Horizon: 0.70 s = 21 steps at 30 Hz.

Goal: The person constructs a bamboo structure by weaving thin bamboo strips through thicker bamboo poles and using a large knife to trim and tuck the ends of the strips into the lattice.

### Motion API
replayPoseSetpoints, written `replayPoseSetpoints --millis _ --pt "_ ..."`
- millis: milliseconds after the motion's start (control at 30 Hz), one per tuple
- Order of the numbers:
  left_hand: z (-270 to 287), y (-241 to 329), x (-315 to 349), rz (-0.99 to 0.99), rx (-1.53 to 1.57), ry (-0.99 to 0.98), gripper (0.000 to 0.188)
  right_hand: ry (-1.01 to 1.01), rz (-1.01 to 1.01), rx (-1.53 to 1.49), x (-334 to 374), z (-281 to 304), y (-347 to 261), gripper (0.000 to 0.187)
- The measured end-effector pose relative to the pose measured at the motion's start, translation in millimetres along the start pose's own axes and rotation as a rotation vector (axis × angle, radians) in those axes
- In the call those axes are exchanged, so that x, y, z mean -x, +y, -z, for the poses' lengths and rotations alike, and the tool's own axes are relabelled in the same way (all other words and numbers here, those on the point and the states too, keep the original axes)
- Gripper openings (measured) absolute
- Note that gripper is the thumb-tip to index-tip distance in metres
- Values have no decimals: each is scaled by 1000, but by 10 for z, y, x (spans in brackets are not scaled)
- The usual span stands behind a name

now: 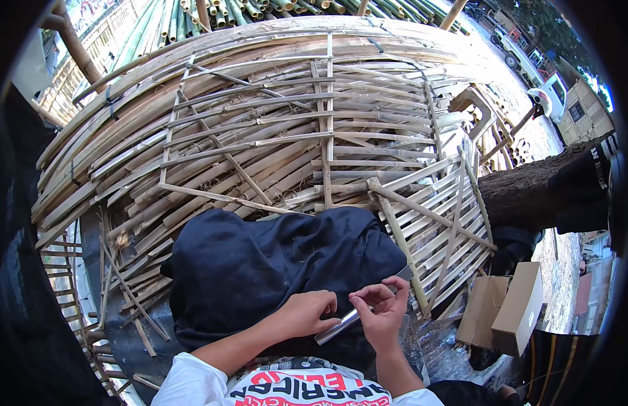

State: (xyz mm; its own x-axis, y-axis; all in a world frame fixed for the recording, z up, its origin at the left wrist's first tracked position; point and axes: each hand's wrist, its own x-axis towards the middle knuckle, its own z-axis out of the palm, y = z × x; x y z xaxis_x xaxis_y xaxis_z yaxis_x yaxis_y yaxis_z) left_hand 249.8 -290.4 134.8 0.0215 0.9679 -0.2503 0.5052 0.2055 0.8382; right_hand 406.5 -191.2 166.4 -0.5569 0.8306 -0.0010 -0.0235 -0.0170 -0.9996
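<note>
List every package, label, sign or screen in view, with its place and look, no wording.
Open brown cardboard box: lower right, beside the bamboo slat panels; rectangular, flaps up, plain.
White shirt print: bottom centre, below both hands; red and black lettering.
No screens or signs show.

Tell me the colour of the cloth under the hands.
Dark navy, nearly black, cloth; seen best in the head view.

A brown cardboard box (520,308) stands at about four o'clock, a plain oblong tilted on end. Touching its left side, a flattened cardboard sheet (481,310) of the same brown leans against it. No labels, signs or screens show.
</note>
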Motion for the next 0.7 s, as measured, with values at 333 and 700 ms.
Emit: replayPoseSetpoints --millis 333,700 --pt "168 -84 -106 -301 265 322 16 -106 -146 -53 -238 -204 10 69" --pt "546 36 -511 -398 28 457 13 53 33 32 -511 -205 63 58"
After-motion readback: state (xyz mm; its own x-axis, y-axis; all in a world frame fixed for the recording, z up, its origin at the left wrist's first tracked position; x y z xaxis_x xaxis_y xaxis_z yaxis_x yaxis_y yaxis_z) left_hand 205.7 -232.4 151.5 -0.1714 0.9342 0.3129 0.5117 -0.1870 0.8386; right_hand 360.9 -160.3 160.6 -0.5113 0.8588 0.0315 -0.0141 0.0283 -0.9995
